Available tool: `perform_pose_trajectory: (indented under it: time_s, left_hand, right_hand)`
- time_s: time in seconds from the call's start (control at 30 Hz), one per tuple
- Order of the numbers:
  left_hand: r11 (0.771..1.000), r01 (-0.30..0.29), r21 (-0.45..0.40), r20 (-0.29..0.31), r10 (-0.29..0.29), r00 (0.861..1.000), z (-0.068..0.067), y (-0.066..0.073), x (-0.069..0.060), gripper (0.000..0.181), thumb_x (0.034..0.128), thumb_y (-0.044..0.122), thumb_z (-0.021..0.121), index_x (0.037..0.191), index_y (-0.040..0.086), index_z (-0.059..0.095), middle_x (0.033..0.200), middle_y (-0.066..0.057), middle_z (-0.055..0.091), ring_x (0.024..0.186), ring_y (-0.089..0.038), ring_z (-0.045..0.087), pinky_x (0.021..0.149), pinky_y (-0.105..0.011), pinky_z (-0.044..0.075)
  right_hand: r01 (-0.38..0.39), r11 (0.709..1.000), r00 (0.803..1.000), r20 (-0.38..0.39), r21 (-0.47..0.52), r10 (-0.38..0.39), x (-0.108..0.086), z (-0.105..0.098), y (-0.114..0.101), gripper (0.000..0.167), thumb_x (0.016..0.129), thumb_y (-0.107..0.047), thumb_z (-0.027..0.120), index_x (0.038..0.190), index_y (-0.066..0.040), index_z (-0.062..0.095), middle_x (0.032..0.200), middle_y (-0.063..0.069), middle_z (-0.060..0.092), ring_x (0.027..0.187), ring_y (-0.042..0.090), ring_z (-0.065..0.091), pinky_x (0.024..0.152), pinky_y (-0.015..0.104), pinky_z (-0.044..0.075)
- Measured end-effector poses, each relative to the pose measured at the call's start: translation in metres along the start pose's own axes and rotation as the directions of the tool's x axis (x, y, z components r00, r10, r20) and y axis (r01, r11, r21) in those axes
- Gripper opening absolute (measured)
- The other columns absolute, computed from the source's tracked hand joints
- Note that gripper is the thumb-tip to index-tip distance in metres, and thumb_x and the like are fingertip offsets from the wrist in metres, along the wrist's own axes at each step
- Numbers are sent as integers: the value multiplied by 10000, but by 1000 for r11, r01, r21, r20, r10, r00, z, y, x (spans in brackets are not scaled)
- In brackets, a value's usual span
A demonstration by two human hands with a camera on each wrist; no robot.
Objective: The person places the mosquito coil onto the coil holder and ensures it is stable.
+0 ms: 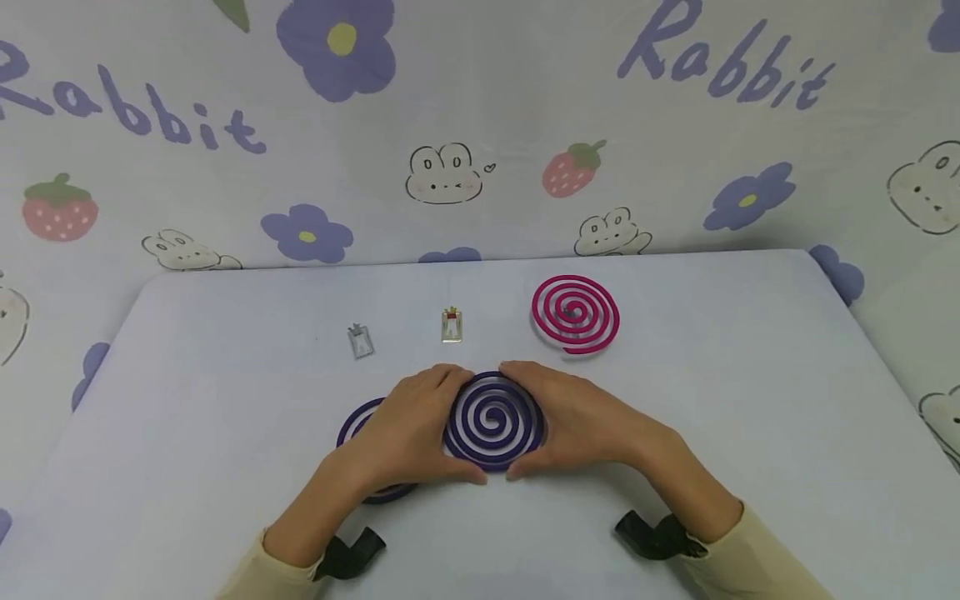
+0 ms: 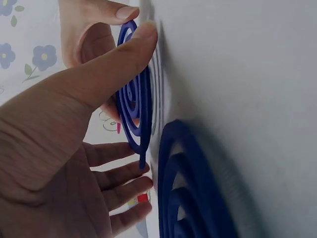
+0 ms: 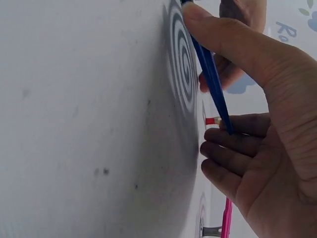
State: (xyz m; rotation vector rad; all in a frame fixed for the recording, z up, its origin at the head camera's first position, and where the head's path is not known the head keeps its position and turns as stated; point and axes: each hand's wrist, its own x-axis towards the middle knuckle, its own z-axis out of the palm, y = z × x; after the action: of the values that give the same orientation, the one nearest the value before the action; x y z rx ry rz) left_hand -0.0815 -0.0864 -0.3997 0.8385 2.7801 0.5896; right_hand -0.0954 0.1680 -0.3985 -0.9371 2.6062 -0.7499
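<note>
Between the two hands, a dark blue mosquito coil (image 1: 492,418) is held just above the table. The left hand (image 1: 408,433) grips its left edge between thumb and fingers. On the opposite edge, the right hand (image 1: 581,417) holds it the same way. Seen from the right wrist, the coil (image 3: 210,72) is tilted, with its shadow on the white surface beneath. A second blue coil (image 2: 210,183) lies flat below the left hand, partly covered by that hand in the head view.
Two small metal pieces, one silver (image 1: 361,341) and one gold-coloured (image 1: 452,325), lie toward the back of the white table (image 1: 210,375). A pink mosquito coil (image 1: 573,310) stands back right, raised on a metal stand (image 3: 213,231). Behind hangs a printed cloth (image 1: 510,83).
</note>
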Motion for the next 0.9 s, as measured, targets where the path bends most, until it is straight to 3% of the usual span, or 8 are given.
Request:
perform_pose_trajectory:
  time_s: [0.17, 0.43, 0.67, 0.9]
  left_hand:
    - [999, 6, -45, 8, -6, 1000, -9, -1, 1, 1150, 677, 564, 974, 1557, 57, 435, 1444, -110, 600, 1324, -297, 584, 1188, -513, 470]
    - [980, 117, -162, 58, -109, 992, -33, -9, 0, 1158, 719, 453, 984, 1624, 135, 335, 1383, -128, 596, 1220, -279, 662, 1063, -497, 581]
    - [968, 158, -196, 48, -152, 987, -54, -17, 14, 1156, 755, 381, 973, 1653, 154, 281, 1446, -171, 537, 1268, -322, 636, 1084, -528, 573]
    - [955, 205, -217, 72, -194, 978, -75, -28, 26, 1162, 765, 414, 958, 1653, 122, 268, 1495, -171, 517, 1346, -327, 583, 1146, -552, 526]
  right_hand:
    - [-10, 1000, 1000, -17, 14, 10, 3, -3, -3, 1148, 715, -493, 971, 1607, -59, 394, 1561, 74, 558, 1395, 239, 582, 1186, 487, 507]
    - [-43, 997, 999, -17, 67, 44, 22, -11, -12, 1151, 742, -433, 968, 1645, -92, 341, 1497, 72, 551, 1377, 245, 578, 1148, 473, 544]
    - [-59, 987, 996, -51, 152, 67, 43, -24, -14, 1169, 765, -335, 967, 1675, -92, 275, 1525, 133, 521, 1407, 293, 539, 1132, 489, 554]
    - [-75, 960, 992, -74, 271, 98, 60, -37, -12, 1100, 813, -295, 933, 1682, -161, 273, 1519, 91, 537, 1225, 247, 620, 1006, 413, 618]
